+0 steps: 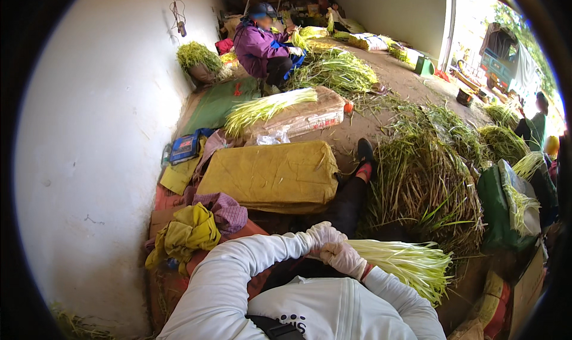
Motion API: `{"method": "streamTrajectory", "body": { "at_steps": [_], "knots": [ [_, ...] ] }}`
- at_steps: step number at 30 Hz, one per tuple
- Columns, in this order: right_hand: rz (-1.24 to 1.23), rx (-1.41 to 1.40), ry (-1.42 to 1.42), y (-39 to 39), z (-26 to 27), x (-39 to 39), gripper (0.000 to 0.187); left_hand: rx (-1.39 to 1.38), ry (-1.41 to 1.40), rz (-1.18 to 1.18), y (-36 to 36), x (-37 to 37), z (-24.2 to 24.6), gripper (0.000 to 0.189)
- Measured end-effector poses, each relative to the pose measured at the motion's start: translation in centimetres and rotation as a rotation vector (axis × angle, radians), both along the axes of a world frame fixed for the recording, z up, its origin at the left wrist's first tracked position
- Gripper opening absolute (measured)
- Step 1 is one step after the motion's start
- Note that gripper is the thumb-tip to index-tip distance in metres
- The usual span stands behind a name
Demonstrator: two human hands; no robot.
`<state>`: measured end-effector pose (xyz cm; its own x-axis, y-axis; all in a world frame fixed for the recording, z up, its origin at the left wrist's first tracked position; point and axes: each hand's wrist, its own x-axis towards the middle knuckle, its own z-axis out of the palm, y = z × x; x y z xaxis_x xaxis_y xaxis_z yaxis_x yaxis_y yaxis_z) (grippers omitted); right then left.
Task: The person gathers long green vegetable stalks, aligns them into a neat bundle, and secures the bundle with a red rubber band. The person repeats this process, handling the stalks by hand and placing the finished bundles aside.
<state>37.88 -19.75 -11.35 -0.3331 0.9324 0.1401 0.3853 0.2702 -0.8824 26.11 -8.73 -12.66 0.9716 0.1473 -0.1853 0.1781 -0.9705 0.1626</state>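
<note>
Both my hands wear whitish gloves and meet in front of my lap. My right hand (344,257) is curled around the narrow end of a bundle of pale yellow-green leafy stalks (404,262), whose loose leaf ends fan out to the right. Pressed against it, my left hand (325,235) has bent fingers; the right hand and the angle hide whatever is in them. Just beyond my hands lies a yellow wrapped block (270,174). Farther off, another bundle of pale stalks (268,110) rests across a brownish wrapped block (308,112).
A large heap of green and brown stalks (424,183) rises right of my outstretched leg (346,206). Crumpled yellow cloth (190,232) lies at left near the white wall (89,161). A person in purple (254,49) crouches by more greens (335,72); another person (536,123) is far right.
</note>
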Motion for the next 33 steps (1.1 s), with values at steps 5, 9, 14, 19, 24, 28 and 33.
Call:
{"method": "streamTrajectory", "body": {
  "at_steps": [5, 9, 14, 19, 24, 28, 33],
  "knots": [
    [-0.052, -0.293, 0.322, 0.7, -1.2, 0.5, 0.017, -0.186, -0.315, 0.015, -0.3, -1.7, 0.0, 0.049],
    [-0.102, -0.384, 0.631, 0.8, -2.0, 0.7, 0.015, -0.133, -0.349, 0.097, -0.7, -1.7, -1.1, 0.052],
    [-0.174, -0.490, 0.858, 0.5, -1.1, 0.9, 0.015, -0.004, -0.366, 0.139, -0.9, -2.1, -2.0, 0.057],
    [-0.274, -0.526, 0.892, 0.3, 0.8, 0.5, 0.020, 0.083, -0.453, 0.125, -1.3, -2.2, -1.1, 0.054],
    [-0.280, -0.542, 0.971, 0.1, 3.2, 0.0, 0.020, -0.010, -0.289, 0.184, -1.3, -1.4, 1.8, 0.044],
    [-0.276, -0.469, 1.042, -0.1, 5.9, 0.6, 0.018, -0.129, -0.242, 0.155, -0.8, -1.1, 5.2, 0.038],
    [-0.436, -0.358, 0.959, -0.6, 10.7, 1.7, 0.013, 0.008, -0.361, 0.019, 0.4, -0.6, 10.0, 0.043]
  ]
}}
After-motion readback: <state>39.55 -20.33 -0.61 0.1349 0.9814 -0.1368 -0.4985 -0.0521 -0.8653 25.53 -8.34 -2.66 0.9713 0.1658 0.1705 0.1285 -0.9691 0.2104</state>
